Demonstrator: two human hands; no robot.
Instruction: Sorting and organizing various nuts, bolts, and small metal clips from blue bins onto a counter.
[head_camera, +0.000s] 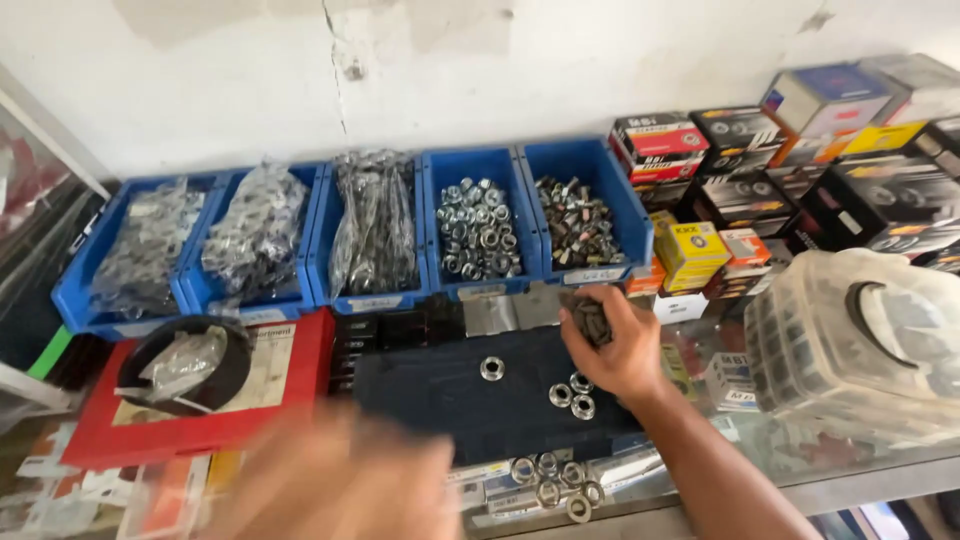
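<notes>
Steel rings and a fistful of dark parts on a crowded counter

Dark, small metal pieces (590, 320) sat gripped in the right hand (615, 350), whose fingers curled closed around them above the far right corner of a flat dark blue mat (440, 400). On that mat lay 1 shiny steel flanged ring (492, 368) alone and 3 more steel rings (572, 394) clustered just beside the wrist. The left hand (340, 485) was a blur low in front, so I cannot tell how it was set.

Behind the mat, 5 blue plastic bins (478, 165) stood side by side against the white wall, closing off the far edge; 3 held bagged parts, 1 held silver nuts (480, 228), 1 held darker fittings (578, 222). A flat red box (300, 375) touched the mat's left edge, with a black ring-shaped tray (185, 365) on it. Stacked cardboard boxes (690, 250) and a clear plastic organiser case (850, 340) hemmed in the right. Loose silver rings (555, 485) lay along the near edge. Open room remained only on the mat's bare middle.
</notes>
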